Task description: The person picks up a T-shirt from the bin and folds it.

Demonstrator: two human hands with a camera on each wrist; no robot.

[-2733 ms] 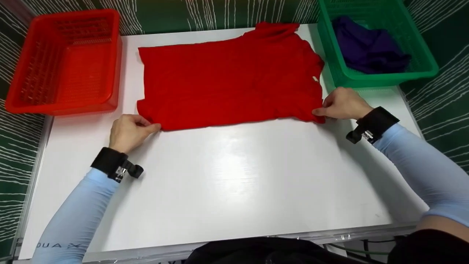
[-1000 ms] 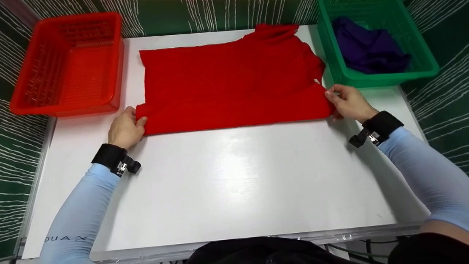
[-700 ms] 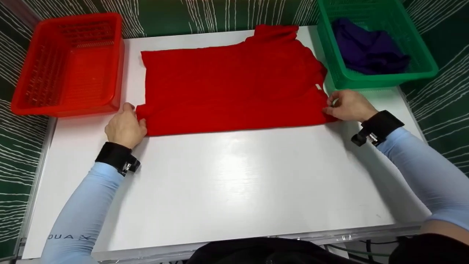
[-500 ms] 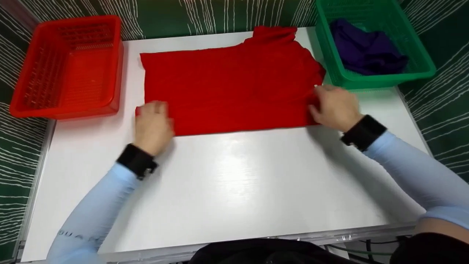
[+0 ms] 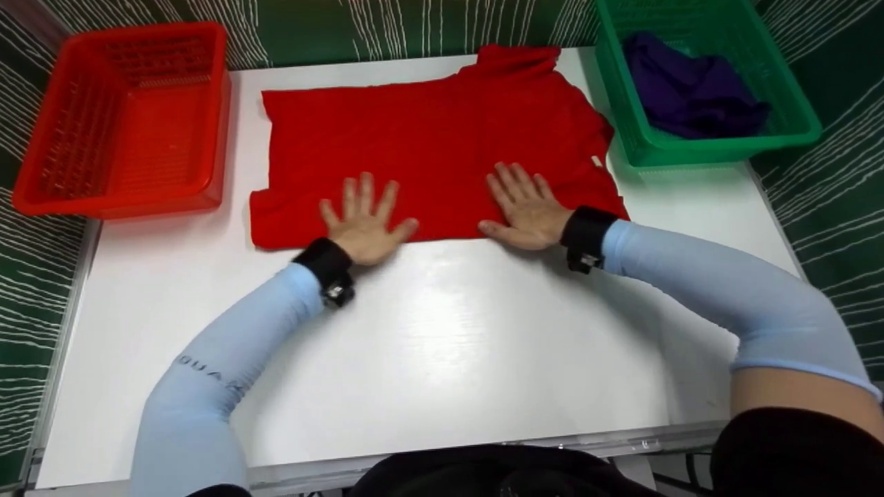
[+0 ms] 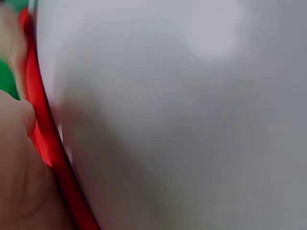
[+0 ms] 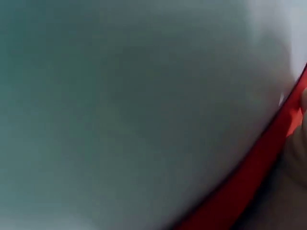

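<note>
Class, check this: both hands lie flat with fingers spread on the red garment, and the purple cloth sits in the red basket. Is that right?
Not quite. The head view shows the purple cloth in the green basket, not the red one. The left hand and right hand do lie flat on the red garment.

Two baskets [image 5: 121, 114], two garments [image 5: 428, 138], two hands [image 5: 366, 221], one table [image 5: 449, 345].

Blurred close-up: red cloth edge [image 6: 53, 153] on the white table [image 6: 192, 124], beside the left hand [image 6: 19, 177]
</note>
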